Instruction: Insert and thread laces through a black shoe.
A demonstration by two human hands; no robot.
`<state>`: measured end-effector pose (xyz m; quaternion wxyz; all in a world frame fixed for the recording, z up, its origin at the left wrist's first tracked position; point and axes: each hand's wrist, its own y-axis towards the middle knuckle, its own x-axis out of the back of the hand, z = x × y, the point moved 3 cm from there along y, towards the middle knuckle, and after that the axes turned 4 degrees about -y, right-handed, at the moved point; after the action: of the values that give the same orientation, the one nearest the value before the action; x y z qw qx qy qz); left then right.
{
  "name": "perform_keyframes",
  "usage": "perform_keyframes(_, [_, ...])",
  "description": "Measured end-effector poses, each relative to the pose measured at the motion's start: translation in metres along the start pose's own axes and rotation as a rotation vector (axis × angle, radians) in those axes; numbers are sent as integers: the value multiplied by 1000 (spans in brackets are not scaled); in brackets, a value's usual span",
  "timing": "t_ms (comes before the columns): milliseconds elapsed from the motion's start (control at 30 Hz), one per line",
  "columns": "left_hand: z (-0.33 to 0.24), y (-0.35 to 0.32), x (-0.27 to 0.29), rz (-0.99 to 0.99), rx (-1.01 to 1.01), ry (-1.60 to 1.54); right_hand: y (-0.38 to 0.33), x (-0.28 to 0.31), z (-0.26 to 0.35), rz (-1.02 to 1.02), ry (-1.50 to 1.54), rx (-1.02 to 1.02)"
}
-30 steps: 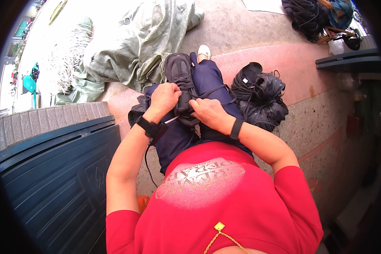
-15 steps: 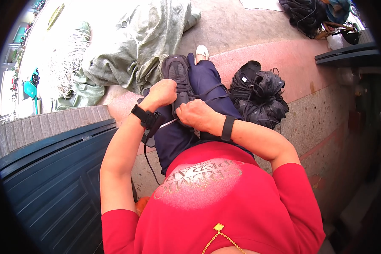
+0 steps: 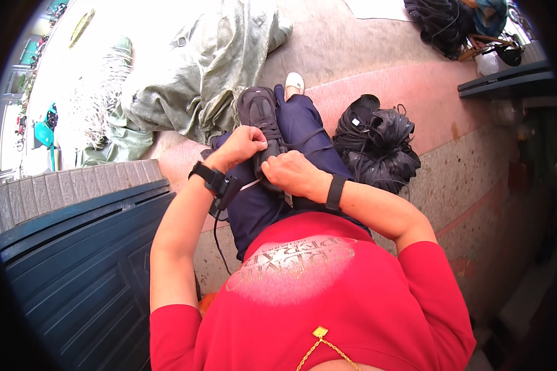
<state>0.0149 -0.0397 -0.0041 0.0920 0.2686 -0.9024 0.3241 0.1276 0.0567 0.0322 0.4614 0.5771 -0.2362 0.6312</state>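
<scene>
A dark lace-up sneaker (image 3: 258, 111) lies lengthwise on my lap, its toe pointing away from me. My left hand (image 3: 242, 146) is closed in a pinch over the left side of the lacing. Whatever sits between those fingertips is too small to make out. Close by on the right, my right hand (image 3: 296, 176) is closed at the shoe's opening, its fingers curled and their contents hidden. Dark shoelace (image 3: 309, 136) trails from the shoe across my right thigh. A thin white strip (image 3: 250, 184) shows between my left wrist and the shoe.
A pile of black shoes (image 3: 377, 145) lies on the floor to my right. Large grey-green sacks (image 3: 198, 74) lie ahead on the left. A blue panelled door (image 3: 93, 266) stands at my left, and dark bundles (image 3: 442, 28) sit at the far right.
My left hand has moved down along the lacing, nearer to my right hand. The right hand has shifted slightly right and down. The shoe stays on my lap.
</scene>
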Motion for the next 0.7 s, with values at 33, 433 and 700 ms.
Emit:
perform_keyframes(33, [-3,-4,-3,-79,3,51,-1,1,0,4,15,-7])
perform_keyframes(433, [-8,-7,-19,-343,-174,140,-6,-4,-3,49,45,-20])
perform_keyframes(700, [-1,-6,-17,-211,-33,-228,-6,-9,-49,-193,702,-571])
